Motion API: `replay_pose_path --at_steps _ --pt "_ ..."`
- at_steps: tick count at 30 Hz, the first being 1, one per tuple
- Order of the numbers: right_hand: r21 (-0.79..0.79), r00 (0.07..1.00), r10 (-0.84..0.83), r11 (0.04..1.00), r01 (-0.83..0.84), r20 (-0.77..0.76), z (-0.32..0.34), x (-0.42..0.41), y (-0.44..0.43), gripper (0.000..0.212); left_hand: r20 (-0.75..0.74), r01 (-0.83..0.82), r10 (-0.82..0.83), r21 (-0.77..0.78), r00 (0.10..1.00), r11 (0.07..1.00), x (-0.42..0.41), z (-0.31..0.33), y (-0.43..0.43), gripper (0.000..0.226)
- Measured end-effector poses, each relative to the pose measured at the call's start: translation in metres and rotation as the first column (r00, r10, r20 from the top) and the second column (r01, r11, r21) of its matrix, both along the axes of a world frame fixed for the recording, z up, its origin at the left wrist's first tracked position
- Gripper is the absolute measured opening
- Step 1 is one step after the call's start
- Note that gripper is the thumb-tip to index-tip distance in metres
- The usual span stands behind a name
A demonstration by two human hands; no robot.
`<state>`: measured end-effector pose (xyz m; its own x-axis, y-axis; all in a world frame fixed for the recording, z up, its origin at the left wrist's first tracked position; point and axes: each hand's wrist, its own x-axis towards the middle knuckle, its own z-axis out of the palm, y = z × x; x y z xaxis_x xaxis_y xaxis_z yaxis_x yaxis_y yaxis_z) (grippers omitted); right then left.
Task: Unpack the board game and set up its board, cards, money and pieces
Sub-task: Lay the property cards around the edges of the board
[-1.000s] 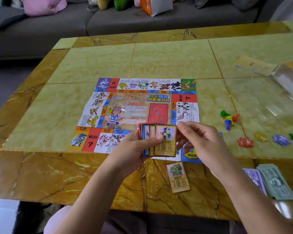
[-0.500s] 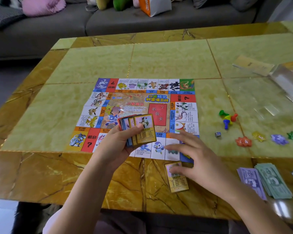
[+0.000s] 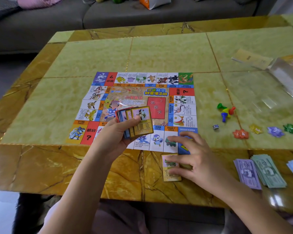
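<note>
A paper game board lies flat in the middle of the yellow marble table. My left hand holds a fanned stack of cards over the board's near edge. One gold-framed card lies face up on the table just below the board; the straight fingers of my right hand rest on it. Paper money is stacked at the right. Coloured pawns, a white die and coloured flat tokens lie to the right of the board.
Clear plastic packaging and a folded leaflet lie at the far right of the table. A grey sofa with cushions and an orange-white bag stands behind the table.
My right hand left the fan of cards and came down onto the single card on the table. My left hand moved the fan left and farther over the board.
</note>
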<state>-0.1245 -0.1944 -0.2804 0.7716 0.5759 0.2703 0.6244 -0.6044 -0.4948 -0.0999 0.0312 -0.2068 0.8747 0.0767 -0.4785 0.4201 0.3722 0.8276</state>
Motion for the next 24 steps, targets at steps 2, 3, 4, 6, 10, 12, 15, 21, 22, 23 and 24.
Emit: replay_pose_path --at_steps 2,3,4,6,10,12,15,21,22,23,24 --pt "0.01 0.999 -0.027 1.0 0.026 0.042 0.0 -0.002 0.002 0.036 0.0 0.004 -0.004 -0.001 1.0 1.0 0.0 0.0 0.0 0.032" --pt "0.017 0.998 -0.041 0.999 0.04 0.05 0.0 -0.004 0.003 0.036 0.001 0.012 -0.012 0.0 1.0 1.0 0.0 0.0 0.0 0.037" --pt "0.024 0.997 -0.055 0.998 0.054 0.05 0.0 -0.006 0.004 0.036 0.0 0.023 -0.023 0.002 1.0 1.0 -0.001 0.0 -0.001 0.039" --pt "0.04 0.995 -0.086 0.996 0.084 0.042 -0.001 -0.008 0.007 0.037 0.0 0.045 -0.045 0.014 0.999 0.999 -0.002 -0.001 -0.002 0.033" --pt "0.045 0.991 -0.127 0.991 0.125 0.043 -0.003 -0.01 0.008 0.038 -0.007 0.061 -0.061 0.026 0.998 0.998 -0.003 -0.002 -0.007 0.024" --pt "0.047 0.991 -0.127 0.991 0.125 0.035 -0.004 -0.011 0.008 0.04 -0.013 0.071 -0.071 0.023 0.997 0.997 -0.004 -0.002 -0.008 0.02" --pt "0.062 0.992 -0.129 0.99 0.129 0.006 -0.005 -0.013 0.007 0.041 -0.016 0.081 -0.081 0.015 0.997 0.997 -0.005 0.0 -0.009 0.013" --pt "0.167 0.989 -0.13 0.976 0.141 -0.071 -0.002 -0.015 0.007 0.039 -0.022 0.073 -0.073 0.003 0.997 0.997 -0.006 0.001 -0.009 0.013" --pt "0.215 0.986 -0.134 0.965 0.152 -0.094 0.002 -0.015 0.006 0.038 -0.024 0.077 -0.077 0.002 0.997 0.997 -0.006 0.001 -0.009 0.013" --pt "0.265 0.982 -0.142 0.949 0.17 -0.121 0.007 -0.015 0.006 0.036 -0.025 0.081 -0.081 0.003 0.996 0.997 -0.006 0.001 -0.01 0.014" --pt "0.309 0.976 -0.155 0.931 0.195 -0.15 0.013 -0.013 0.005 0.033 -0.026 0.087 -0.087 0.007 0.996 0.996 -0.006 0.001 -0.01 0.014"
